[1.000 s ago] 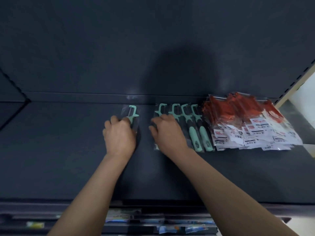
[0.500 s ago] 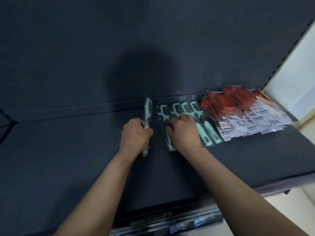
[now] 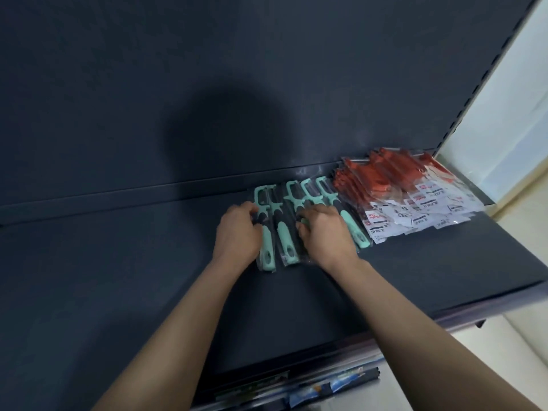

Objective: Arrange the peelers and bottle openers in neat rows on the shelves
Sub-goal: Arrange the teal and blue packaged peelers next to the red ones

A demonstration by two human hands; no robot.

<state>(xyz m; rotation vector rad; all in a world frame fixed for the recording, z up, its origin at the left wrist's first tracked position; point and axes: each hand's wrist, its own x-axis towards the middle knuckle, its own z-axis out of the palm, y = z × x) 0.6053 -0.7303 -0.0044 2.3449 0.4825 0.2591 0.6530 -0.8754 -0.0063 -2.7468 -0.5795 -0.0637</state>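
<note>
Several mint-green peelers in clear packets lie side by side on the dark shelf (image 3: 118,262), heads toward the back wall. My left hand (image 3: 237,232) grips the leftmost peeler (image 3: 265,229) at its handle, and this peeler lies flat against the row. My right hand (image 3: 324,229) rests with curled fingers on the peelers in the middle of the row (image 3: 296,200), hiding their handles. The second peeler (image 3: 284,235) and the rightmost one (image 3: 350,223) show between and beside my hands. A pile of red packaged items with white labels (image 3: 409,191) lies to the right of the row.
The shelf's back wall (image 3: 207,84) rises just behind the peeler heads. A slotted upright (image 3: 474,93) bounds the shelf on the right. Printed labels (image 3: 326,387) run along the shelf's front edge. Bare shelf stretches to the left of my hands.
My left hand has brought the separate peeler rightward, turned it from on edge to flat, and set it against the row. The camera view swung left, so the items sit further right.
</note>
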